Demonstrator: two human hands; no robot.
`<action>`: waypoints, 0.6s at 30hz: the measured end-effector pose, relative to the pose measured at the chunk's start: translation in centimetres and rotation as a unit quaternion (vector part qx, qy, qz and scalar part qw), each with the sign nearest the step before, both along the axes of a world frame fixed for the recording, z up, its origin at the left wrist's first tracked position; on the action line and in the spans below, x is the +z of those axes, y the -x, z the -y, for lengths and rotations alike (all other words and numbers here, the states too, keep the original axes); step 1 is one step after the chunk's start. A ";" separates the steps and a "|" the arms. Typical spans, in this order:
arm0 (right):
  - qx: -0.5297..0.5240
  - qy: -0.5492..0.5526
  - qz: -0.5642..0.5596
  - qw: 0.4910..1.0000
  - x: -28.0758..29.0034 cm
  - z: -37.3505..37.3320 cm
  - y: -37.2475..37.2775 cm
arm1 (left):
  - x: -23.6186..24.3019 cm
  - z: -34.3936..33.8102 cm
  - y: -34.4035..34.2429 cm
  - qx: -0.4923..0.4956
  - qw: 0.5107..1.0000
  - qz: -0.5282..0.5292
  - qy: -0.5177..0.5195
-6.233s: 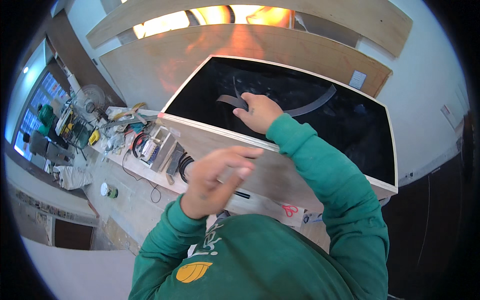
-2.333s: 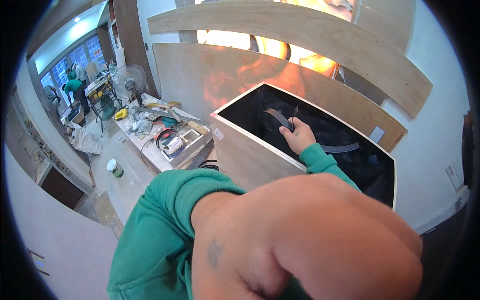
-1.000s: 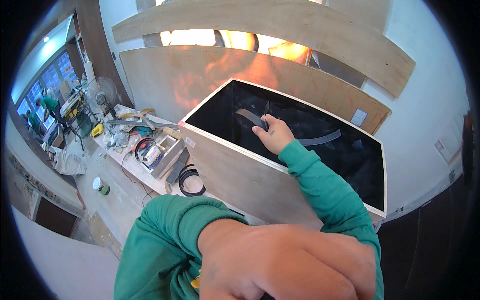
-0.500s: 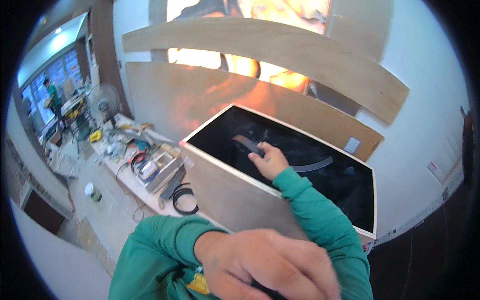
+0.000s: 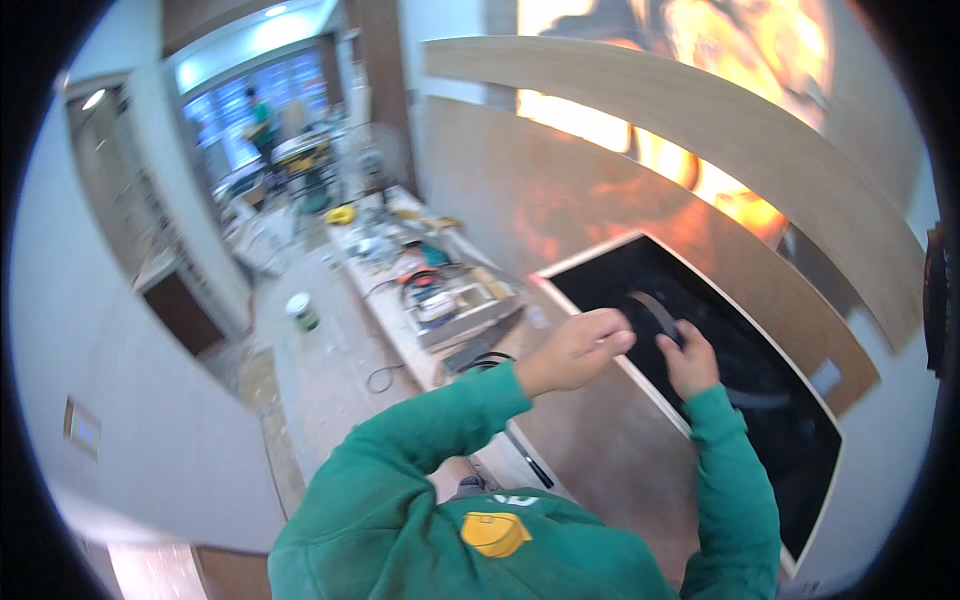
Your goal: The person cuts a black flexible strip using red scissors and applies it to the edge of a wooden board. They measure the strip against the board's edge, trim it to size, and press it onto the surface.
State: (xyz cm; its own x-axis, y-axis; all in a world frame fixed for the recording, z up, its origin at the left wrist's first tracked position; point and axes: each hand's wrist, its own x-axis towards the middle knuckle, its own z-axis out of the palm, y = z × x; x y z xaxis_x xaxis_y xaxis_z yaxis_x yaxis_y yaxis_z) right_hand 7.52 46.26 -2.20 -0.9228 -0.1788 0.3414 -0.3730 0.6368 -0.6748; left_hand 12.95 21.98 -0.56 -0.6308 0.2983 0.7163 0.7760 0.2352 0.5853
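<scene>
My right hand (image 5: 692, 360) is closed round a thin, dark, curved strip (image 5: 655, 312) and holds it over the black top of a long box. Beyond the hand, a greyish curved length (image 5: 757, 398) shows over the black; whether it belongs to the same strip I cannot tell. My left hand (image 5: 575, 352) hovers at the box's near left edge, its fingers pinched together. Anything between those fingers is too small or hidden to make out. Pale edging (image 5: 655, 397) frames the box's black top, and its near side (image 5: 610, 460) is plain brown.
To the left, a low bench (image 5: 385, 315) carries a wooden tray (image 5: 468, 325) of tools, with black coiled strip (image 5: 488, 360) nearby. A lidded jar (image 5: 301, 310) stands on the floor. Large boards (image 5: 600, 185) lean behind the box. Another person (image 5: 258, 128) stands far back.
My left hand has moved from close below the view up to the box's edge beside my right hand. The view has swung left; my right hand still holds the strip.
</scene>
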 end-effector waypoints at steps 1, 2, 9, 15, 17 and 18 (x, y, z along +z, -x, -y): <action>0.014 0.027 0.013 0.999 -0.6 -0.3 0.4 | -0.2 0.3 2.0 0.028 1.000 -0.014 0.002; -0.016 0.020 0.031 0.999 -1.3 -1.0 0.9 | -0.1 0.4 4.0 0.041 0.999 -0.024 0.001; 0.021 0.045 0.076 0.996 0.5 1.0 -0.6 | -2.1 2.1 11.1 0.215 0.968 -0.114 0.066; 0.027 0.083 0.082 0.993 -0.6 1.0 0.1 | -2.3 2.7 11.9 0.214 0.975 0.036 0.054; 0.020 0.102 0.082 0.991 -0.8 0.7 0.1 | -2.2 2.2 11.6 0.217 0.973 0.030 0.070; 0.017 0.112 0.082 0.990 -1.0 0.5 0.3 | -2.1 2.1 11.4 0.220 0.972 0.026 0.078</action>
